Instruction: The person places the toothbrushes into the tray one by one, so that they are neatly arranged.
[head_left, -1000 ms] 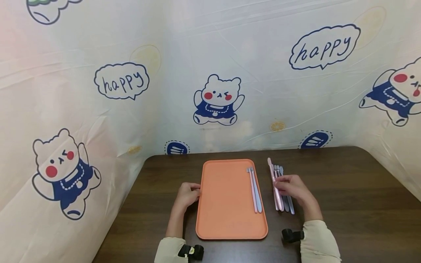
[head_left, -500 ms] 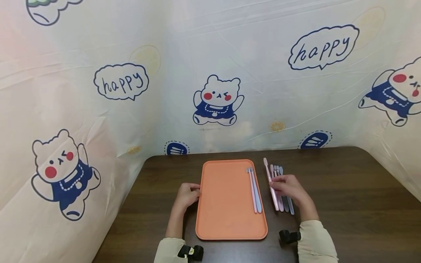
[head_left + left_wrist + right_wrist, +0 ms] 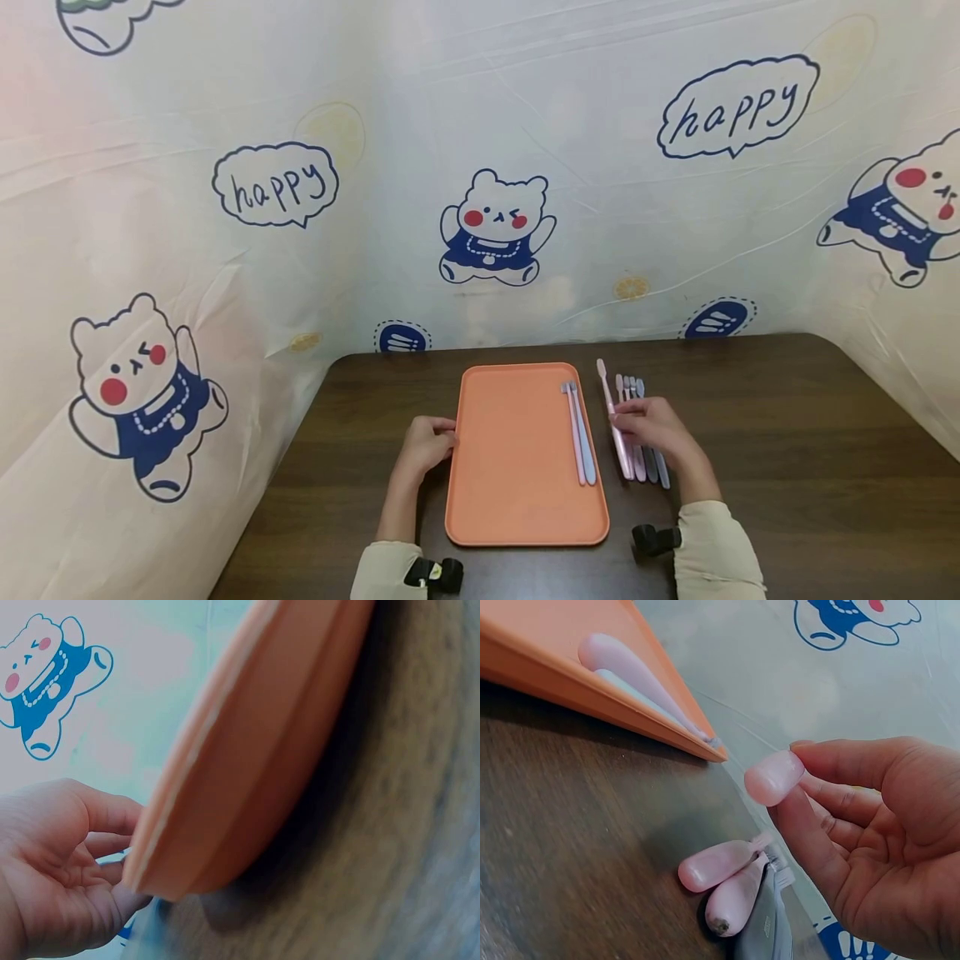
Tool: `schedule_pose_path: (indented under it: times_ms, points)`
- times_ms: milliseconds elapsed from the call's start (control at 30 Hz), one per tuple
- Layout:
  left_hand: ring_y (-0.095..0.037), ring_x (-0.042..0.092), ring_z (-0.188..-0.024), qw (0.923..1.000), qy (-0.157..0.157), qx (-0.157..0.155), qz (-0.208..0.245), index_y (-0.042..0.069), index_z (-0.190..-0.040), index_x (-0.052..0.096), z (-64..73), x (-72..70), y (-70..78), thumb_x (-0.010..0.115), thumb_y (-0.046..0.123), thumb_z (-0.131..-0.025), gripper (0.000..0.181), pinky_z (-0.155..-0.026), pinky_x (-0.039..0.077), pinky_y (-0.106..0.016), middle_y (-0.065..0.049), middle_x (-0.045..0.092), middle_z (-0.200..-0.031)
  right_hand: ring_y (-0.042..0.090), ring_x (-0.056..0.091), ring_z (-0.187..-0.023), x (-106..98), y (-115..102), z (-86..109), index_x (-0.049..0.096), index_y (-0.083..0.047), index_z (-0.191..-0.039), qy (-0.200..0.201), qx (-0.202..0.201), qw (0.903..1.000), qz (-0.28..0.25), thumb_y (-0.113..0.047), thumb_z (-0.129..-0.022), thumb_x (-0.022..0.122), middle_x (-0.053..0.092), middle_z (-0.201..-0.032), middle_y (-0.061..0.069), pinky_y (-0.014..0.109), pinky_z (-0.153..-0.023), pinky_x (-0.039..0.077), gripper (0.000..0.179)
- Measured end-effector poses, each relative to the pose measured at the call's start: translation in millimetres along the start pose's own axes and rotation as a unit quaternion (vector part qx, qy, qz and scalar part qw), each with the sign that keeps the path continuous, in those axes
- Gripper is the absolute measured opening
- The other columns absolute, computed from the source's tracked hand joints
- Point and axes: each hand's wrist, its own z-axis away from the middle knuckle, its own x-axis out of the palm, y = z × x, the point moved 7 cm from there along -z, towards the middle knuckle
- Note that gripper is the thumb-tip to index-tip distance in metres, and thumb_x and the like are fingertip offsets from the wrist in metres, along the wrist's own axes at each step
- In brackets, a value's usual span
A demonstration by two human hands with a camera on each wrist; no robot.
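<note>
In the head view my right hand (image 3: 651, 425) pinches a pink toothbrush (image 3: 602, 372) between thumb and fingers, head end pointing away. The right wrist view shows its rounded handle end (image 3: 769, 780) held above the table. Under that hand several toothbrushes (image 3: 651, 467) lie side by side, pink, grey and blue, partly covered by it. My left hand (image 3: 427, 444) grips the left rim of an orange tray (image 3: 517, 500); some fingertips are hidden behind the rim in the left wrist view. A pink toothbrush (image 3: 575, 437) and a blue toothbrush (image 3: 585, 454) lie along the tray's right side.
The tray stands on a dark wooden table (image 3: 810, 467). Behind and beside it hangs a pale curtain (image 3: 600, 208) printed with bears and lettering. Dark wrist cameras sit on both cuffs, the right camera (image 3: 654, 540) just above the table.
My right hand has moved left with the pink toothbrush, parting it from the others and bringing it nearer the tray's right rim. The left hand stays at the tray.
</note>
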Motion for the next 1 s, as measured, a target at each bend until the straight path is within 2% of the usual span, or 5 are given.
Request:
schedule_pose_path:
  times_ms: [467,733,1000]
  points:
    - [-0.021,0.073,-0.090,1.0000,0.002,-0.001,-0.001,-0.011,-0.117,0.070,1.7,0.9,1.2,0.057,-0.003,-0.092,0.029,-0.078,0.063,-0.037,-0.027,0.072,-0.112,0.009,0.067,-0.080,5.3,-3.6,0.3,0.061,0.017,-0.121,0.003,0.005,1.0000,-0.003,-0.009,-0.097,0.062,0.072,-0.101,0.019,0.035,-0.078,0.063,0.036]
    - [-0.023,0.074,-0.093,1.0000,0.001,0.001,0.001,-0.012,-0.118,0.069,-0.4,1.7,-0.3,0.057,-0.002,-0.092,0.030,-0.078,0.063,-0.037,-0.027,0.072,-0.112,0.012,0.069,-0.084,7.9,-4.4,-0.7,0.061,0.017,-0.122,0.006,0.008,0.9999,-0.003,-0.010,-0.097,0.063,0.072,-0.107,0.025,0.036,-0.080,0.063,0.037]
    - [-0.023,0.074,-0.093,1.0000,0.002,0.000,0.002,-0.012,-0.118,0.069,-0.2,0.5,0.2,0.057,-0.003,-0.091,0.030,-0.078,0.063,-0.037,-0.027,0.072,-0.112,0.014,0.070,-0.086,9.9,-3.5,-2.5,0.063,0.015,-0.121,0.008,0.007,0.9999,-0.002,-0.009,-0.096,0.064,0.073,-0.107,0.024,0.037,-0.080,0.063,0.034]
